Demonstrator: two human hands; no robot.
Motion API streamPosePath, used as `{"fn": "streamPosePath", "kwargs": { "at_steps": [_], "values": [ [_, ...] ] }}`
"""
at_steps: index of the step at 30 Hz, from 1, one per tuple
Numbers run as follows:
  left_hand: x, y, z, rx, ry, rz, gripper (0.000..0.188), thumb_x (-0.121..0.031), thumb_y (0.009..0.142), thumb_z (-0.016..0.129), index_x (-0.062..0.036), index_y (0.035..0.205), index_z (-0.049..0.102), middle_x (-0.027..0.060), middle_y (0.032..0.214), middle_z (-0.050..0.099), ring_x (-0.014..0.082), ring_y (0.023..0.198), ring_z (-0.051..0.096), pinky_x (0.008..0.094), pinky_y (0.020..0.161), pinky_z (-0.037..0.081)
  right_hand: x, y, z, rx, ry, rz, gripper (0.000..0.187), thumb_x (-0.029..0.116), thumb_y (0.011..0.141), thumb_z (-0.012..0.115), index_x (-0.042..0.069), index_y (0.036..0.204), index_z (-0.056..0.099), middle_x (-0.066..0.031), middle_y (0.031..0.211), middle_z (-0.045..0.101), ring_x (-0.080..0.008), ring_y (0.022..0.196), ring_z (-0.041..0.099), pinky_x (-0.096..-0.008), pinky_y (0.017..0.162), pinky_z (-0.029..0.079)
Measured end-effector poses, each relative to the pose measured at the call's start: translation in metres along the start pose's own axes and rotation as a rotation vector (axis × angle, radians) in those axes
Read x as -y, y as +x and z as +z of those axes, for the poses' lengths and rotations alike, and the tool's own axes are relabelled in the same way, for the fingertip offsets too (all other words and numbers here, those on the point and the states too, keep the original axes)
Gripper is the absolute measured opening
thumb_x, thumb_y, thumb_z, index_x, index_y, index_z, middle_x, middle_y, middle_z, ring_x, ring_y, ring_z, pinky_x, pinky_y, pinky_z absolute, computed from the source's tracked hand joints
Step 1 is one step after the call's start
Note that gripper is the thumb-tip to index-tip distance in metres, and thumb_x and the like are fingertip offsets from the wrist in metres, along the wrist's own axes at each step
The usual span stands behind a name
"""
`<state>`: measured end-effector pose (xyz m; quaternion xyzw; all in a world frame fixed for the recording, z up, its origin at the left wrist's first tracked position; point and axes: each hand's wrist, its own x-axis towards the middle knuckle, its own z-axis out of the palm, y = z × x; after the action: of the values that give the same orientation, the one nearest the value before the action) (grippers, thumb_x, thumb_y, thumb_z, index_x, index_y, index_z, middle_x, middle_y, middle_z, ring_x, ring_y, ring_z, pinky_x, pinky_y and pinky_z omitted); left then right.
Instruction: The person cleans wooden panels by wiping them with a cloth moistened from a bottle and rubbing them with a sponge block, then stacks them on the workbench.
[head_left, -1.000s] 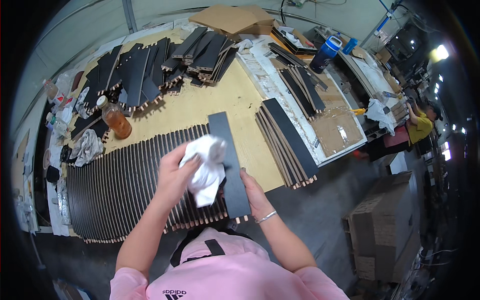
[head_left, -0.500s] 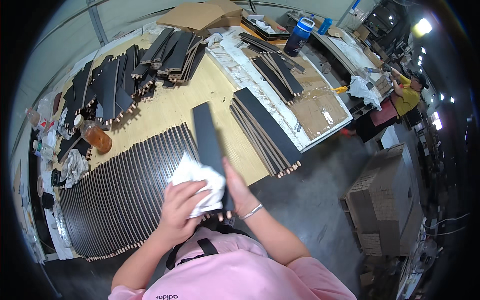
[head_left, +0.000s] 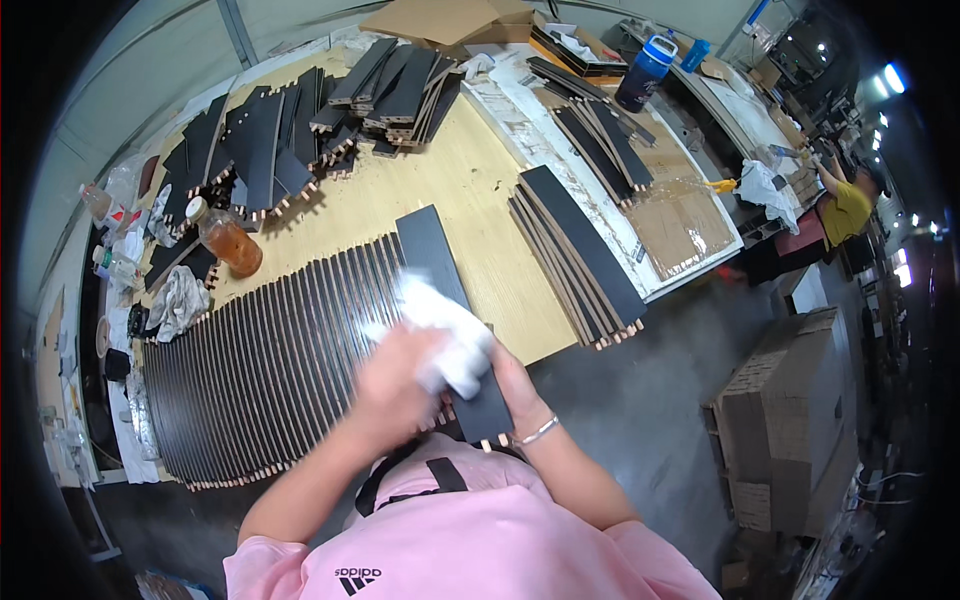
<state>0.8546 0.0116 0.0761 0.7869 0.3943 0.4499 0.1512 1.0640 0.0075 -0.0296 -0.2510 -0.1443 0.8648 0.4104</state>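
My left hand (head_left: 398, 378), smeared by motion, is closed on a crumpled white cloth (head_left: 455, 340). The cloth presses over the middle of a long black board (head_left: 428, 240) with pale wooden dowels at its near end. My right hand (head_left: 520, 398), a bracelet at its wrist, grips that board by its right edge. Left of the board, many similar dark slats (head_left: 265, 370) stand side by side in a close row, dowels toward me. To the right, a small stack of black boards (head_left: 585, 255) lies at the table's edge.
Heaps of black boards (head_left: 265, 140) cover the far left of the table (head_left: 400, 185). An amber-filled bottle (head_left: 230, 240) and a used rag (head_left: 180, 303) sit at left. A blue bottle (head_left: 647, 75) stands far right. A cardboard stack (head_left: 785, 420) is on the floor; a person (head_left: 835, 215) works beyond.
My left hand has moved the cloth slightly farther up the board. The board has tipped so more of its broad face shows. The whole view has shifted, bringing the scene rightward.
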Motion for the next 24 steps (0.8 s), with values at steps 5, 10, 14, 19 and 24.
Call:
{"fn": "streamPosePath", "kwargs": {
  "at_steps": [5,10,14,19,24],
  "values": [
    [0.038,0.018,0.006,0.121,0.051,0.026,0.053,0.0,0.09,0.071,-0.0179,0.14,0.076,0.0032,0.149,0.075,0.0278,0.149,0.064,0.0761,0.132,0.015,0.003,-0.01,0.019,0.051,-0.068,0.047,0.049,0.04,0.125,0.038,0.005,0.152,0.06,-0.0068,0.135,0.072,-0.0131,0.113,0.072,-0.032,0.094,0.062],
    [0.145,0.044,-0.058,-0.191,-0.07,-0.521,0.038,-0.001,0.104,0.063,-0.0041,0.139,0.078,0.0106,0.122,0.083,0.0253,0.105,0.078,0.0382,0.101,0.056,-0.023,-0.032,0.027,0.164,-0.155,0.152,0.047,0.038,0.126,0.038,0.005,0.149,0.063,-0.006,0.126,0.075,-0.0119,0.105,0.073,-0.0291,0.091,0.062],
    [0.128,0.022,-0.073,-0.24,-0.512,-1.012,0.03,-0.014,0.112,0.067,0.0021,0.137,0.073,0.0068,0.109,0.08,0.0123,0.087,0.074,0.0315,0.075,0.062,-0.017,-0.055,0.026,0.023,-0.13,0.107,0.055,0.045,0.124,0.038,0.002,0.148,0.062,-0.0129,0.125,0.074,-0.0199,0.101,0.074,-0.0357,0.089,0.062],
    [0.061,-0.006,-0.041,-0.146,-0.981,-0.926,0.038,-0.014,0.102,0.086,0.0029,0.133,0.073,0.0044,0.112,0.08,0.0105,0.093,0.074,0.0289,0.084,0.061,-0.015,-0.042,0.013,0.052,-0.266,0.133,0.065,0.052,0.123,0.039,-0.003,0.15,0.06,-0.0211,0.134,0.073,-0.027,0.109,0.076,-0.043,0.097,0.064],
    [0.046,0.009,-0.029,-0.282,-1.026,-0.885,0.029,-0.004,0.103,0.082,0.0016,0.131,0.074,0.002,0.108,0.079,0.0082,0.09,0.072,0.0284,0.081,0.059,-0.009,-0.03,0.051,-0.072,-0.759,-0.233,0.065,0.036,0.114,0.069,-0.003,0.163,0.051,-0.0159,0.146,0.07,-0.0223,0.129,0.071,-0.0354,0.109,0.058]
  ]
}}
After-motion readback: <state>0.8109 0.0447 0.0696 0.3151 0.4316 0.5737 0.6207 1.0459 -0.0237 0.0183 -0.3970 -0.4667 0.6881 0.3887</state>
